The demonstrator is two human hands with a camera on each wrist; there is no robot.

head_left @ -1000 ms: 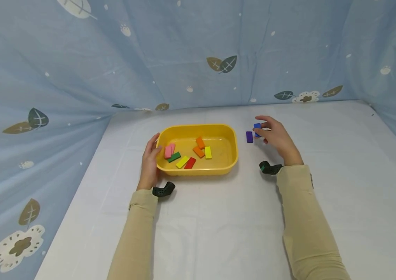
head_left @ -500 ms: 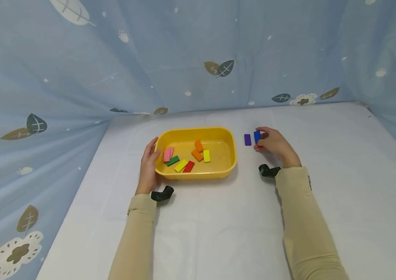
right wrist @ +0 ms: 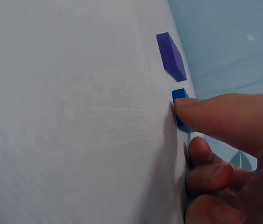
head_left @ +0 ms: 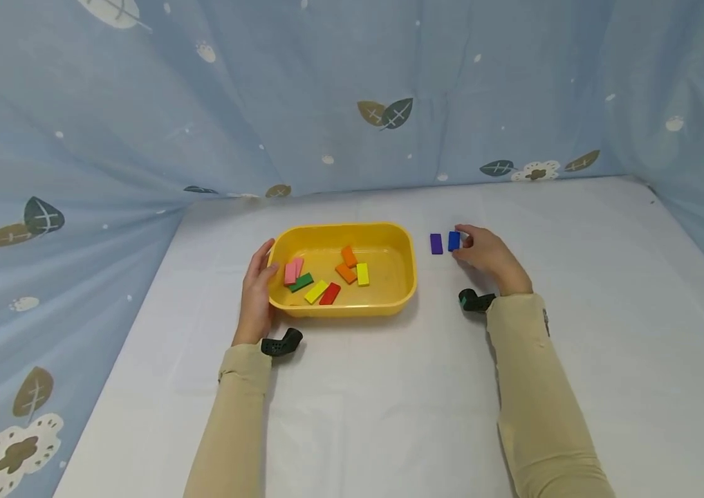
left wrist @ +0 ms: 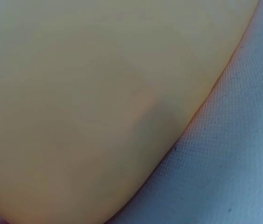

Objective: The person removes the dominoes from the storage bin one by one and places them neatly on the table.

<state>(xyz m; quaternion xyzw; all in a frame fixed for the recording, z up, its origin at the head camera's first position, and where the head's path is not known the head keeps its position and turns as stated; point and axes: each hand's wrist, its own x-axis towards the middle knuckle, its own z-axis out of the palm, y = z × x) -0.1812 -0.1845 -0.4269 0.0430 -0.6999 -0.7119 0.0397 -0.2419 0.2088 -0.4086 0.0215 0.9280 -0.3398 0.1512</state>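
Observation:
My left hand (head_left: 255, 297) grips the left end of a yellow plastic basin (head_left: 346, 311), its thumb over the rim and its fingers along the outer wall. In the left wrist view the basin's blurred wall (left wrist: 84, 116) fills most of the picture. On the right side, my right hand (head_left: 494, 257) pinches a small blue rectangular block (head_left: 454, 241) between thumb and fingers. The blue block stands at the cloth, a narrow gap to the right of a purple block (head_left: 436, 243). In the right wrist view the thumb (right wrist: 224, 116) covers part of the blue block.
Inside the basin lie two pink blocks (head_left: 290, 273), a green block (head_left: 302, 282), two yellow blocks (head_left: 362, 274), a red block (head_left: 330, 294) and two orange blocks (head_left: 348, 256). White cloth (head_left: 377, 408) covers the table; a blue patterned curtain (head_left: 265, 90) hangs behind.
My right hand has brought the blue block down to the cloth, level with the purple block and slightly apart from it. The left hand keeps its grip on the basin.

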